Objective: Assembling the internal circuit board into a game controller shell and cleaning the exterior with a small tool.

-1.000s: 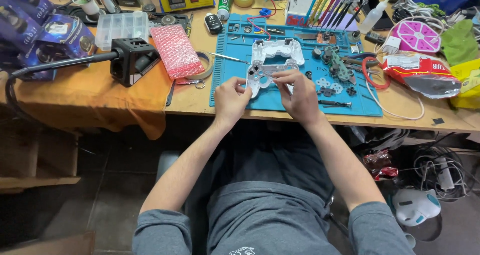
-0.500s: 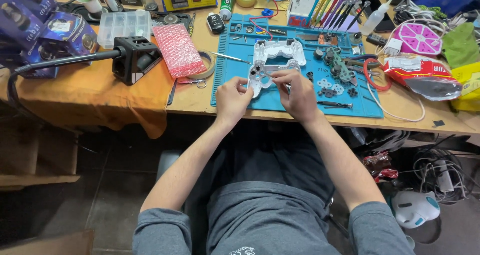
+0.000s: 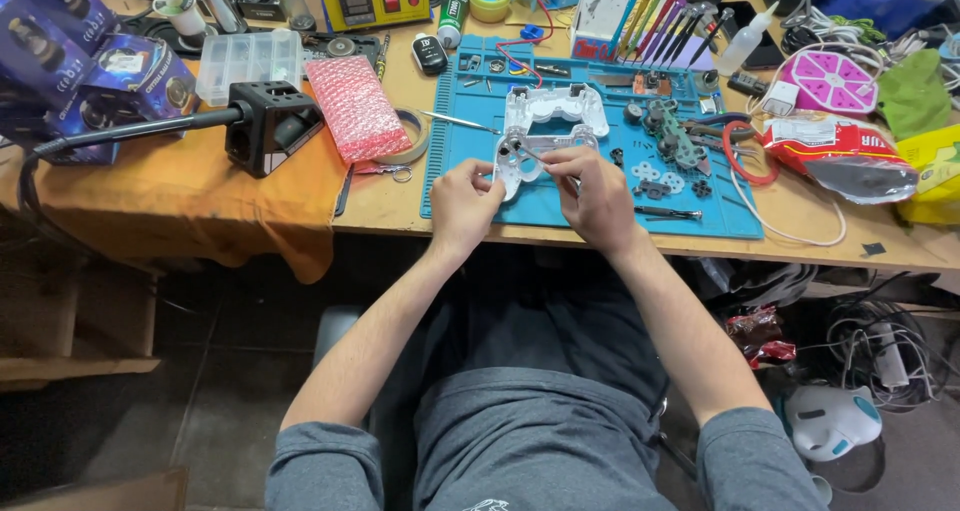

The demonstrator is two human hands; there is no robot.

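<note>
Your left hand (image 3: pixel 462 203) and right hand (image 3: pixel 592 196) both still pinch the shell (image 3: pixel 520 156); nothing shifted; spare shell (image 3: pixel 556 108) at 12.

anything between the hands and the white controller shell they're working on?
Nothing visible. Both the left hand and right hand are already on the white controller shell, gripping it from either side over the blue mat. The second shell half lies behind it, farther from the person, out of the way.
</note>
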